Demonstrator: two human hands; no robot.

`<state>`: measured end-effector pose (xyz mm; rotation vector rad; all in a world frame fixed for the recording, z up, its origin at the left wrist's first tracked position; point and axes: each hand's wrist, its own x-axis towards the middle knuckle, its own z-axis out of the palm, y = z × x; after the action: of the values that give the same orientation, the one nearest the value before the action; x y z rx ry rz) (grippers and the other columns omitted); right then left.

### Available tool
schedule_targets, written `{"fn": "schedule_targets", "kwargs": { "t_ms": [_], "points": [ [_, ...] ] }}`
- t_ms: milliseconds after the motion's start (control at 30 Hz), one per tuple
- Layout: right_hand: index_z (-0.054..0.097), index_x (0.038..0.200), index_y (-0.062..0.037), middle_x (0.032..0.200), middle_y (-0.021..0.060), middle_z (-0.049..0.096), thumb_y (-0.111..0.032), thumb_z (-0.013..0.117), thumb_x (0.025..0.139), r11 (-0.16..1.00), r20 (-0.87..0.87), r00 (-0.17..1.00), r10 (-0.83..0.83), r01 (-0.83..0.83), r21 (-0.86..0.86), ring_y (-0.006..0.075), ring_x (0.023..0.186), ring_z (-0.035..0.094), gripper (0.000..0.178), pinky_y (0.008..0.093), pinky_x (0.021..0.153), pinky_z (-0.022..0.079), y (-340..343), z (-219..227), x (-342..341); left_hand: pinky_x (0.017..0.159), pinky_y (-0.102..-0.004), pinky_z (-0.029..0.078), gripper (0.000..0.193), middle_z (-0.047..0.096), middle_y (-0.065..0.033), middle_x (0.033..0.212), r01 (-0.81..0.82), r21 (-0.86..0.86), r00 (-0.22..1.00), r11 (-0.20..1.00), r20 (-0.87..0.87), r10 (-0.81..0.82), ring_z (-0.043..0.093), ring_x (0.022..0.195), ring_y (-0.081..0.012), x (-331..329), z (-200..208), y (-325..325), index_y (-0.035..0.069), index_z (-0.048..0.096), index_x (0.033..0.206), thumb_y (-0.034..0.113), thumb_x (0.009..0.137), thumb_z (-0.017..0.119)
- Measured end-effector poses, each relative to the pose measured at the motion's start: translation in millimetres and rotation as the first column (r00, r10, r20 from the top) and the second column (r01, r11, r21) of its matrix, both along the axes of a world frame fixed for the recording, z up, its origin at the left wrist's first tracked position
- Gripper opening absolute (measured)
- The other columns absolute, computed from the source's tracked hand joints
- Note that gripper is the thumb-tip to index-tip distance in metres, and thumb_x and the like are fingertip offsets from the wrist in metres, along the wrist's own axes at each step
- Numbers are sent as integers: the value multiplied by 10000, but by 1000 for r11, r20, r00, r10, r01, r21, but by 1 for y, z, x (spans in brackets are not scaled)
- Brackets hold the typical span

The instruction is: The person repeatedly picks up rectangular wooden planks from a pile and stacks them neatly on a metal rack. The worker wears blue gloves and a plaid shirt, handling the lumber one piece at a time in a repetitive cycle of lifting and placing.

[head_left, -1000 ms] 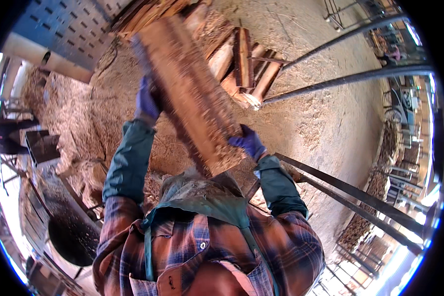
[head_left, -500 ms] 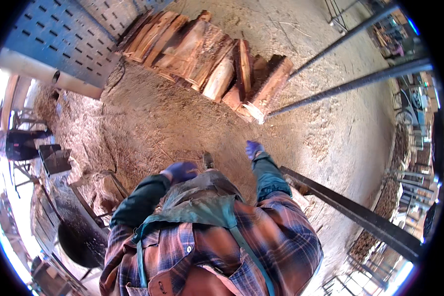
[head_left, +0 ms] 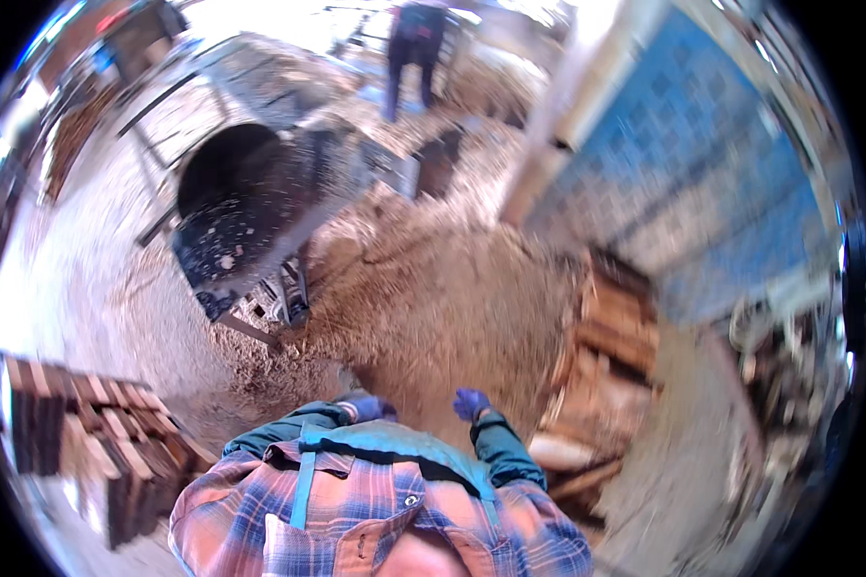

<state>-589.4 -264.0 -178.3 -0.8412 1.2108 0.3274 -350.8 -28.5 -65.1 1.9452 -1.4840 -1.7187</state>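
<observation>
My left hand [head_left: 368, 409], in a purple glove, hangs low in front of my apron. Its fingers are smeared by motion, and I see no object at it. My right hand [head_left: 470, 404], gloved the same way, is held out in front of my body with the fingers curled in and nothing visible in them. The nearest thing to it is a row of split, rough-barked wood pieces [head_left: 606, 394] on the ground to the right. Neither hand touches the wood. A teal apron [head_left: 394, 444] covers my front over a plaid shirt.
Ahead to the left stands a dark metal machine [head_left: 327, 178] with a round, hollow opening. Stacked boards [head_left: 115, 433] lie at near left. A blue perforated panel [head_left: 693, 163] rises at right. Another person [head_left: 416, 53] stands far ahead. Sawdust [head_left: 433, 279] covers the floor.
My view has swung left: the wood row and blue panel now sit at right, and the machine is ahead. My hands have drawn closer to my body. Stacked boards have come into view.
</observation>
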Motion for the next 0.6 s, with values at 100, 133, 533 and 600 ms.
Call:
{"fn": "schedule_targets", "kwargs": {
  "t_ms": [100,133,533,600],
  "points": [
    [558,962,-203,789,58,575,-424,503,871,997,-36,999,-5,8,82,249,702,547,245,416,574,423,-70,-42,10,925,-393,422,484,625,-111,1144,-68,-164,986,984,-164,41,577,1077,-250,42,-51,-14,85,609,1154,443,831,571],
    [545,983,-197,833,57,587,-442,509,871,1000,-228,974,-7,6,-4,263,699,544,272,438,573,415,-53,-30,38,906,-395,430,469,634,-115,1121,-140,41,986,989,-86,143,581,1068,-261,61,28,-16,91,618,1143,435,829,566],
    [491,1191,-77,1105,164,598,-382,545,881,771,260,770,582,-625,126,290,953,607,438,407,809,502,-35,20,312,799,-437,460,438,653,-172,986,-481,-91,839,872,240,488,615,934,-335,185,45,-25,74,656,1011,438,795,543],
    [504,1168,-55,1075,167,607,-373,552,881,710,346,693,633,-697,96,298,953,607,431,421,813,506,-51,8,319,802,-422,458,445,653,-165,998,-535,-1,830,845,189,525,615,939,-314,174,42,-36,76,650,1031,440,792,554]
  ]
}}
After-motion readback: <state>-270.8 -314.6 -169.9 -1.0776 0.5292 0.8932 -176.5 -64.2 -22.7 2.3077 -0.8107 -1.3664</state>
